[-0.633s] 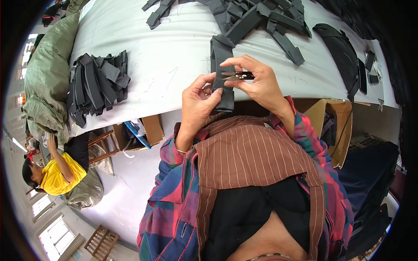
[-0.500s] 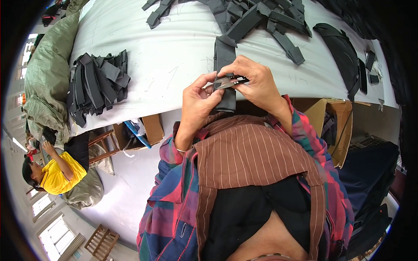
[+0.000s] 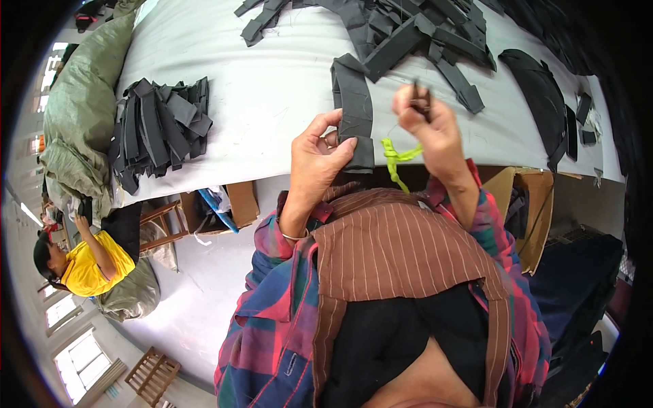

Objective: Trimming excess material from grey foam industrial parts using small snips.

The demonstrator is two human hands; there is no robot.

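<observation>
Near the front edge of the table, my left hand (image 3: 314,162) pinches the lower end of a dark grey fabric strip (image 3: 356,112) between thumb and fingers. The strip lies away from me on the white cloth, folded over at its far end. To its right, raised and apart from it, my right hand (image 3: 437,136) is closed round small thread snips (image 3: 420,100), dark and smeared by motion. A bright yellow-green ribbon (image 3: 394,158) dangles beside the right hand; what it is tied to is hidden.
Loose dark strips (image 3: 408,44) lie heaped at the far side, and a stacked bundle (image 3: 160,129) sits on the left. A black bag-like piece (image 3: 534,92) rests on the right. Cardboard boxes (image 3: 537,217) stand below the table. A person in yellow (image 3: 98,265) works at far left.
My right hand has moved up and to the right with the snips, away from the strip. The yellow-green ribbon has come into sight. My left hand still grips the strip.
</observation>
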